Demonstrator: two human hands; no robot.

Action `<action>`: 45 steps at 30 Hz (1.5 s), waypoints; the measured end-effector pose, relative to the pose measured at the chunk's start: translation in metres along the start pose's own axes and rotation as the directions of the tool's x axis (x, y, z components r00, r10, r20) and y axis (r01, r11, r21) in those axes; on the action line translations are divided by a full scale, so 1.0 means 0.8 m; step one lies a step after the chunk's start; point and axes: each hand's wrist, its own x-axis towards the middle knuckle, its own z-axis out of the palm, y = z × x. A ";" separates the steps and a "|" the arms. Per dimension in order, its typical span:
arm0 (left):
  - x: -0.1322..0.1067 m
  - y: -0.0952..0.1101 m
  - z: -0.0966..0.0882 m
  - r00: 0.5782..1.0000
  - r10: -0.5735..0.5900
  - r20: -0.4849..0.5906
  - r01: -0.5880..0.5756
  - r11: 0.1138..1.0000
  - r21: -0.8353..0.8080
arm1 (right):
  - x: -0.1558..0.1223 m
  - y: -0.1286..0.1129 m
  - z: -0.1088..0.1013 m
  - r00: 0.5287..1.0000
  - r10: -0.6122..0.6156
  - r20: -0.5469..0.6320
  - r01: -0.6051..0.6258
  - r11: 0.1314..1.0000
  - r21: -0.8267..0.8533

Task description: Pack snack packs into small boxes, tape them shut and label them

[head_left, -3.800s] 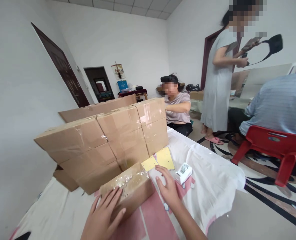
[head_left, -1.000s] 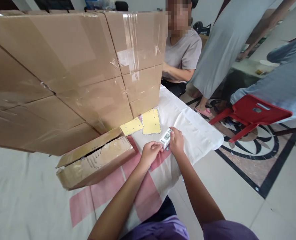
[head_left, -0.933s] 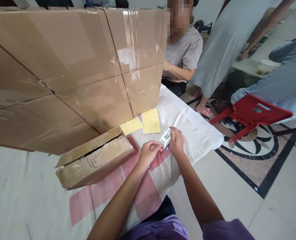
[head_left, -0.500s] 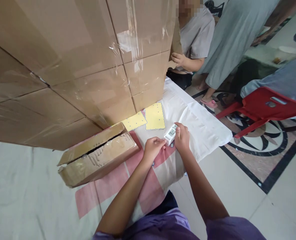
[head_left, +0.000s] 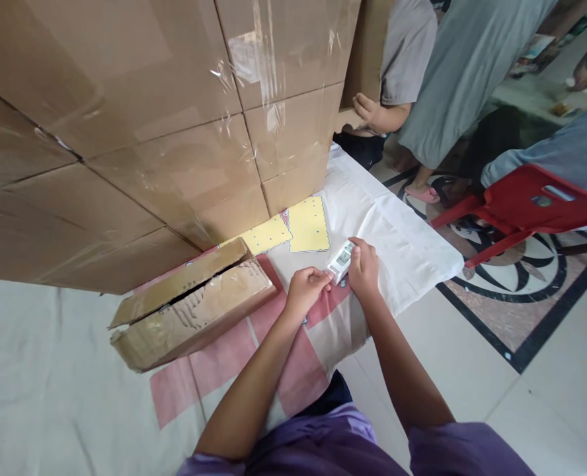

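Between my two hands is a small white box (head_left: 340,261) with a printed face, held tilted above the cloth. My right hand (head_left: 363,266) is closed on its right side, the thumb along the edge. At its lower left end, the fingers of my left hand (head_left: 309,287) pinch the box. Two yellow dotted pieces (head_left: 309,225) lie on the cloth just beyond. To the left of my left hand stands a long, worn cardboard box (head_left: 194,307) with its top flaps slightly apart.
A tall stack of taped cartons (head_left: 174,132) rises behind the work surface. White and pink cloth (head_left: 392,225) covers the surface, its edge on the right. A red plastic chair (head_left: 536,205) with a seated person is at right. Another person's hand (head_left: 370,112) touches cardboard beside the stack.
Both hands keep hold of the small white box, nearly in place. The view has shifted slightly, and the co-worker by the stack has moved a piece of cardboard.
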 end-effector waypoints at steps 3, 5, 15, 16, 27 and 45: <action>0.001 -0.004 0.000 1.000 0.011 0.002 -0.011 1.000 0.026 | 0.000 -0.002 -0.001 1.000 0.003 -0.001 -0.003 1.000 -0.008; 0.001 -0.006 0.000 1.000 0.014 -0.002 -0.014 0.999 0.039 | 0.000 -0.003 -0.001 1.000 0.009 -0.003 -0.009 1.000 -0.013; -0.002 0.002 -0.004 0.999 0.040 0.019 -0.040 0.999 -0.006 | 0.000 -0.005 -0.001 1.000 0.021 -0.006 -0.021 1.000 -0.019; -0.003 0.003 -0.005 0.999 0.037 0.016 -0.036 0.999 -0.005 | -0.001 -0.006 -0.001 1.000 0.023 -0.004 -0.024 1.000 -0.019; -0.001 0.009 0.001 0.997 0.003 -0.071 0.001 0.998 0.056 | -0.001 -0.007 -0.001 1.000 0.023 0.001 -0.023 1.000 -0.019; -0.004 0.024 0.004 0.996 -0.070 -0.047 0.067 0.996 -0.058 | 0.000 -0.009 -0.003 1.000 0.015 -0.008 -0.015 0.999 -0.048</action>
